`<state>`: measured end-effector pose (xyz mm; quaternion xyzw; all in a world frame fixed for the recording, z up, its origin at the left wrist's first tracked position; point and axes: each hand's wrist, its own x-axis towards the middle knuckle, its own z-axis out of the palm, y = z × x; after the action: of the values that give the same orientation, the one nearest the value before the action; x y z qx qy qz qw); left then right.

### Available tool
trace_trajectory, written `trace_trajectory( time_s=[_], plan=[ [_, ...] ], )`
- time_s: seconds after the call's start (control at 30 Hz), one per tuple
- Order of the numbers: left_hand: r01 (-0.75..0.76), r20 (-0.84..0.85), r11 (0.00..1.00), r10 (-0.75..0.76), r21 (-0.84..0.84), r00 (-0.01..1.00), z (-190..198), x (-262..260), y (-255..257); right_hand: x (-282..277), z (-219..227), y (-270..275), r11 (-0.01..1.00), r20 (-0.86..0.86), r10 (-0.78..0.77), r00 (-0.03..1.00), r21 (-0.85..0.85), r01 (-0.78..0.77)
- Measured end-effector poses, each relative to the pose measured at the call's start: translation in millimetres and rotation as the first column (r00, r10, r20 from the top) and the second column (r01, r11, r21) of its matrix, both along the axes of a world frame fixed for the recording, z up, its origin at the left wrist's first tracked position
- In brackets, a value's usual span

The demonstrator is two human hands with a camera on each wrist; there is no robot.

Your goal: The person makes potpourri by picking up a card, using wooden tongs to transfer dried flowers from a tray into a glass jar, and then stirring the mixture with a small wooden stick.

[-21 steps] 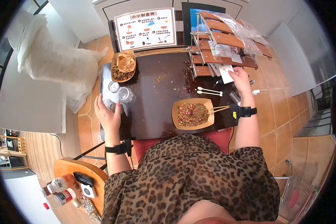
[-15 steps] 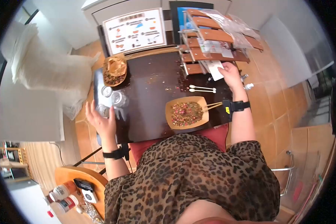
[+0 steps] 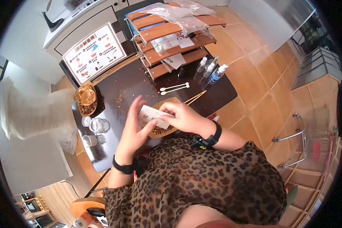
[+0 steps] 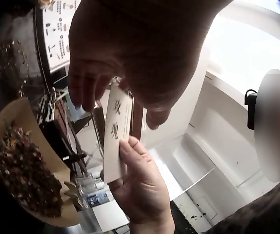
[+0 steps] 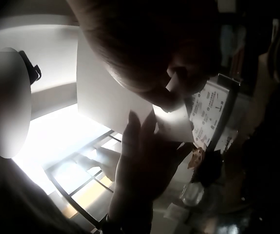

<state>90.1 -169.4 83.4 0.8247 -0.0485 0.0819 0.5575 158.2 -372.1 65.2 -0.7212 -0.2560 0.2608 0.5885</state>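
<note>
White card (image 3: 152, 113): likely light, thin, easily creased; best held by its edges.
Right hand (image 3: 184, 119): pinches the card.
Left hand (image 3: 131, 133): thumb spread from fingers; contact unclear.

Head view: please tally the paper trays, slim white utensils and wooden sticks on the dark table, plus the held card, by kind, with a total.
Paper trays: 2 (tray under the hands, tray at the table's left)
Slim white utensils: 2
Wooden sticks: 2
Held card: 1
Total: 7
</note>
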Motion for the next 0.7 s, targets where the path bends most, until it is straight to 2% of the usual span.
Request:
trace_trajectory(
  time_s=[0.03,0.1,0.13,0.17,0.23,0.27,0.3,0.37,0.4,0.43,0.5,0.6,0.7],
  plan=[
    [0.013,-0.116,0.998,-0.019,-0.058,0.993,-3,6,0,-2,2,-1,1.000,0.127,-0.011,0.992,0.026,0.007],
    [0.016,-0.353,0.984,-0.080,-0.179,0.932,-10,11,-1,-6,2,-10,0.991,0.030,-0.054,0.998,0.122,0.049],
    [-0.051,-0.284,0.948,-0.042,-0.315,0.958,-12,9,-6,-6,-1,-19,0.969,0.075,-0.196,0.978,0.166,0.182],
    [-0.092,-0.265,0.942,0.003,-0.322,0.964,-17,6,-1,-4,-5,-34,0.927,0.113,-0.335,0.935,0.214,0.307],
    [-0.172,-0.225,0.924,0.097,-0.342,0.970,-27,-2,20,10,-23,-82,0.768,0.235,-0.640,0.732,0.225,0.600],
    [-0.238,-0.245,0.918,0.163,-0.316,0.956,-25,-8,30,20,-40,-111,0.670,0.260,-0.742,0.618,0.294,0.682],
    [-0.283,-0.223,0.889,0.213,-0.360,0.951,-27,-12,39,26,-43,-139,0.571,0.178,-0.821,0.543,0.261,0.778],
    [-0.366,-0.181,0.862,0.322,-0.351,0.929,-34,-20,56,39,-66,-198,0.503,0.268,-0.858,0.438,0.265,0.823],
    [-0.397,-0.176,0.853,0.357,-0.340,0.917,-34,-23,61,38,-66,-211,0.446,0.227,-0.892,0.390,0.303,0.842],
    [-0.430,-0.166,0.841,0.397,-0.328,0.903,-33,-25,67,35,-63,-220,0.413,0.246,-0.903,0.353,0.265,0.871],
    [-0.458,-0.151,0.815,0.433,-0.356,0.889,-38,-27,75,36,-62,-226,0.400,0.206,-0.911,0.358,0.220,0.890],
    [-0.464,-0.108,0.762,0.469,-0.452,0.876,-56,-30,81,40,-57,-196,0.460,0.198,-0.884,0.423,0.215,0.861],
    [-0.485,-0.130,0.706,0.495,-0.517,0.859,-71,-31,77,47,-55,-155,0.628,0.339,-0.755,0.561,0.130,0.767]
  ],
)
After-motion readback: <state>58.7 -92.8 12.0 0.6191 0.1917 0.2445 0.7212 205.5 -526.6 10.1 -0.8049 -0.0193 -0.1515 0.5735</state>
